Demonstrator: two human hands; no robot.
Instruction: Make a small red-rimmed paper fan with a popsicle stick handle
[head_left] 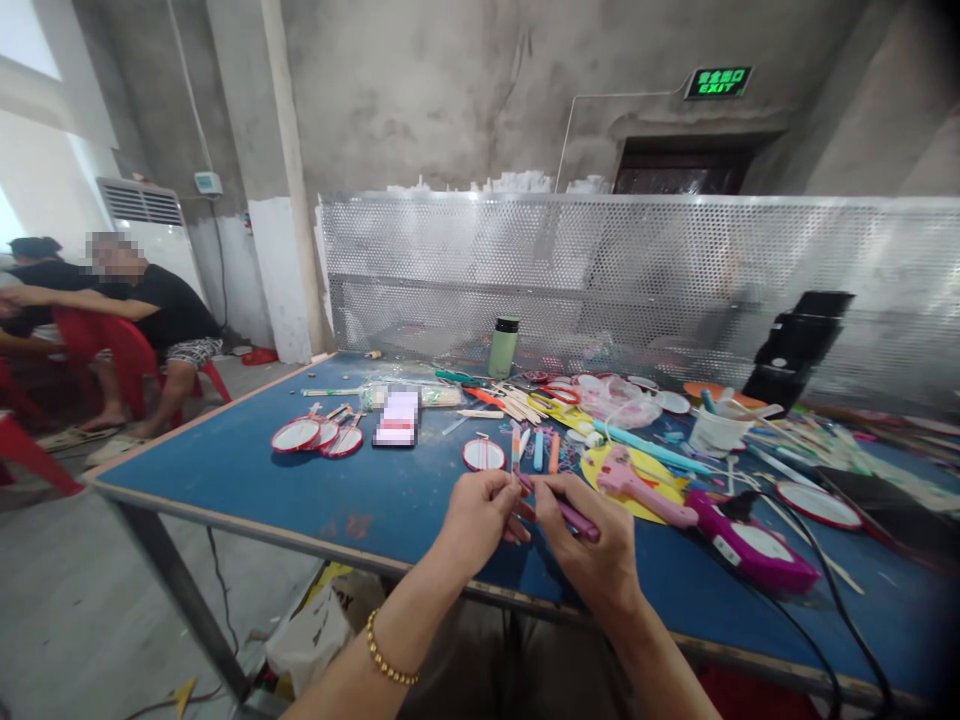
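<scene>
Near the front edge of the blue table (247, 480), my left hand (480, 520) pinches a small flat stick (516, 445) that stands upright, with coloured bands on it. My right hand (589, 540) is closed around a purple pen (577, 520), its tip meeting the stick at my left fingertips. Just beyond my hands lies a round white disc with a red rim (483, 455). Blue and orange markers (553, 452) lie to the right of the stick. A pink glue gun (637, 485) rests on a yellow disc (600, 462) beside my right hand.
Several red-rimmed discs (295, 435) and a phone (396, 416) lie at the left. A green bottle (503, 347) stands at the back. At the right are a white cup (718, 432), a magenta device (754, 545) and black cables. A person (161, 305) sits at far left.
</scene>
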